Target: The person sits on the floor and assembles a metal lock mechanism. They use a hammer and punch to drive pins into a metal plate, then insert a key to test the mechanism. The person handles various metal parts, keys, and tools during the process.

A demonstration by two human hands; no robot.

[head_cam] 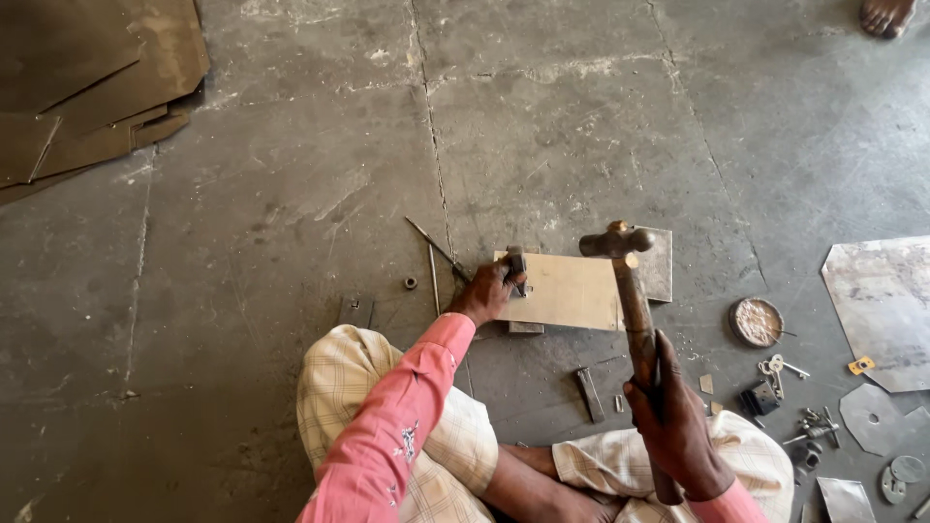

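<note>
Right hand (668, 416) closed tight round the wooden handle of a ball-peen hammer (635, 310), gripping low on the shaft; hammer head raised, hanging just above the right part of a pale rectangular metal plate (567, 291). Left hand (489, 291) closed on a small dark metal block (517, 271), pressing it down at the plate's left edge. Plate flat on the concrete floor (291, 194), about the middle of it, its right edge overlapping a darker grey sheet (659, 266) showing behind the hammer.

Close around: a short dark metal bar (588, 392) on the floor between the knees, a thin rod (433, 247) slanting in from the upper left towards the left hand, a small nut (411, 283) just beyond it, a flat grey piece (356, 310) near the left knee.

To the right, well crowded: a round rusty tin lid (757, 322), a set of keys (780, 370), small bolts and cut discs (877, 418), and a large irregular steel sheet (886, 305) reaching the right edge of view.

Beyond the plate, wide bare concrete crossed by joint lines. Far upper-left corner: stacked brown sheets (87, 77). Top right: another person's bare foot (884, 15), well apart.
</note>
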